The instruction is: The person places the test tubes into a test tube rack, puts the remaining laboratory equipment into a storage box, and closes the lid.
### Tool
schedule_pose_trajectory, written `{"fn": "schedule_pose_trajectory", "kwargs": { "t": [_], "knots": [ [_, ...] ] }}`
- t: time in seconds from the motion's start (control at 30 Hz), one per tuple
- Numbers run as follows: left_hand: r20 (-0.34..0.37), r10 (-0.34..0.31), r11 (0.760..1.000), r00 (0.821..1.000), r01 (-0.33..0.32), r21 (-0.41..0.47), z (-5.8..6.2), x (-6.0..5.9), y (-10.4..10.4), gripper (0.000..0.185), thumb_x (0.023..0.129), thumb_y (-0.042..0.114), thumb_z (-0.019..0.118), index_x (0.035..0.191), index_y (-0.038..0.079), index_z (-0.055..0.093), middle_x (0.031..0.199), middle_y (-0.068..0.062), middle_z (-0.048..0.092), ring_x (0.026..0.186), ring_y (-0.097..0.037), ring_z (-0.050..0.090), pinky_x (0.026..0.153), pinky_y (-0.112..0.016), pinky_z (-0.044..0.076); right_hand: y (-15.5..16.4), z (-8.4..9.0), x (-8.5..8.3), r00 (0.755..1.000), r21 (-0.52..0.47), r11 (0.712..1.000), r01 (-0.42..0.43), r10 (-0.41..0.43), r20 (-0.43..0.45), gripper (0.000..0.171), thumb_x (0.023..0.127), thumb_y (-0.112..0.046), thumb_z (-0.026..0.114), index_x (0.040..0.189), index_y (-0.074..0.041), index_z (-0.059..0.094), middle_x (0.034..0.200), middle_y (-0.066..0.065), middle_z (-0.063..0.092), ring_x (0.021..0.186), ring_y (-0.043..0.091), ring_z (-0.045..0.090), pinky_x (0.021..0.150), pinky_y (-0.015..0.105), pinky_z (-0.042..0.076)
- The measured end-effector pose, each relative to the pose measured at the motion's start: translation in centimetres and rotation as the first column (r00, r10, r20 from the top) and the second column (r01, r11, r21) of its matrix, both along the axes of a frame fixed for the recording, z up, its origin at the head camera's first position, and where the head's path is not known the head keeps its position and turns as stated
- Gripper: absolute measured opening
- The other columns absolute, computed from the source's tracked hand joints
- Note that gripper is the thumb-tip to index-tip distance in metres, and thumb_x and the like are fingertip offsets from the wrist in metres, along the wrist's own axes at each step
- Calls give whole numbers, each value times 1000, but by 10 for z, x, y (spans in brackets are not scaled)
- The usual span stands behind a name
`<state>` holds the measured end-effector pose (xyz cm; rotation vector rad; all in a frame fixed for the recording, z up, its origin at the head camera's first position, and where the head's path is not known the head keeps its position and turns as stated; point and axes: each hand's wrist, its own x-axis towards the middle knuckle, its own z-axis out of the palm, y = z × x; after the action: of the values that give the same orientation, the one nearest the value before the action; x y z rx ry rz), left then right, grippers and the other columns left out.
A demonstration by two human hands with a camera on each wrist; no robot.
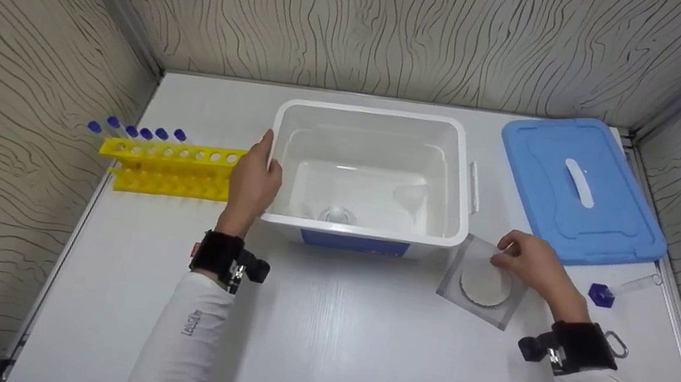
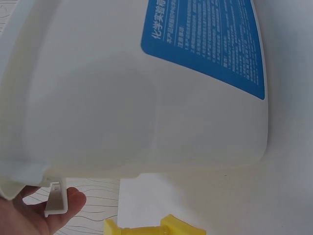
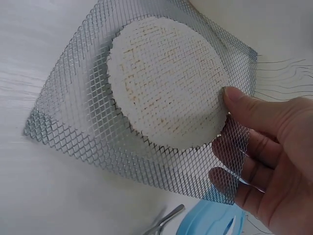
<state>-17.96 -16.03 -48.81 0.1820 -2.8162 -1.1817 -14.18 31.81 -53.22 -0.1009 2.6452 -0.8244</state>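
While in right fingers (image 3: 264, 149), wire gauze (image 3: 166, 83) — tub (image 1: 361, 230) and blue lid (image 1: 589, 220) nearby.

The bin (image 1: 362, 229) is white, its label (image 2: 210, 46) blue; lid (image 1: 598, 225) blue, handle (image 1: 579, 183) white; rack (image 1: 170, 186) yellow, 6 tube caps (image 1: 146, 133) dark blue; mesh (image 3: 93, 139) silver, diamond-patterned; disc (image 3: 166, 83) white, brown-flecked.

Head view from high at near side, facing far and down, wide over table (image 1: 317, 338); left wrist view close on near side of tub (image 2: 98, 107), right wrist close above wire gauze (image 3: 168, 83); head shares both
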Motion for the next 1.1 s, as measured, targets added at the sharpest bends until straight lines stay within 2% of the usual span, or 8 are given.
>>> {"fn": "schedule_pose_trajectory", "kwargs": {
  "t": [0.17, 0.43, 0.53, 0.67, 0.73, 0.8, 0.93, 1.1],
  "knots": [
    [-8, -4, 1000, 1000, 4, -3, -1, 0, -1, 58, 100, 14, 47, 155, 6, 32, 151, -17, 49, 140, -29, 48, 117, -44, 41, 7, 17, -2, 1000, -20, 1000, 18, -19, -21, 26, 93, -18, 67, 111, 1, 61, 101, 24, 70, 86, 28, 66, 65, 28, 49],
    [-23, 8, 1000, 1000, -8, 3, -2, 1, -1, 57, 99, 13, 47, 154, 6, 33, 146, -19, 53, 134, -31, 53, 114, -46, 44, 13, 42, -2, 977, -12, 998, 67, -68, -201, 23, 94, -20, 65, 107, -1, 61, 94, 21, 71, 74, 15, 60, 62, 27, 45],
    [-14, 10, 1000, 1000, -9, 12, -3, 0, -1, 58, 99, 13, 47, 155, 6, 32, 148, -18, 51, 137, -30, 51, 116, -45, 42, 13, 53, 0, 958, -25, 994, 105, -108, -267, 26, 96, -23, 64, 109, 0, 62, 98, 24, 71, 78, 25, 63, 64, 27, 45],
    [-2, 10, 1000, 1000, -10, 13, -2, 0, -1, 58, 100, 14, 47, 155, 7, 31, 151, -17, 49, 139, -29, 49, 117, -45, 40, 11, 70, 0, 924, -48, 984, 169, -175, -340, 31, 98, -27, 61, 113, 1, 61, 105, 27, 71, 93, 36, 64, 66, 20, 44],
    [6, 11, 1000, 1000, -11, 13, -1, 1, 0, 59, 100, 14, 47, 156, 7, 30, 152, -16, 48, 140, -28, 48, 117, -44, 40, 9, 80, -1, 905, -67, 977, 203, -213, -368, 33, 99, -27, 60, 115, 1, 61, 108, 27, 70, 94, 33, 63, 64, 12, 41],
    [12, 11, 1000, 1000, -11, 14, 0, 1, 0, 59, 100, 15, 47, 156, 8, 30, 153, -15, 47, 141, -28, 47, 118, -44, 39, 6, 91, -2, 881, -86, 968, 234, -248, -402, 33, 99, -27, 60, 117, 1, 60, 111, 26, 69, 94, 26, 62, 62, 4, 37],
    [15, 14, 1000, 1000, -14, 7, 0, 1, 0, 59, 100, 15, 47, 156, 8, 30, 152, -15, 48, 141, -28, 48, 117, -44, 40, -5, 113, -4, 831, -124, 955, 270, -296, -471, 31, 98, -25, 62, 116, 1, 61, 112, 24, 70, 87, -1, 53, 64, -2, 34],
    [19, 13, 1000, 1000, -13, -9, 0, 1, 1, 58, 101, 15, 48, 156, 9, 30, 152, -14, 48, 141, -28, 48, 117, -44, 40, -19, 141, -8, 734, -149, 952, 268, -302, -608, 26, 96, -19, 65, 110, 2, 63, 102, 25, 71, 74, -26, 37, 65, -4, 30]
  ]
}}
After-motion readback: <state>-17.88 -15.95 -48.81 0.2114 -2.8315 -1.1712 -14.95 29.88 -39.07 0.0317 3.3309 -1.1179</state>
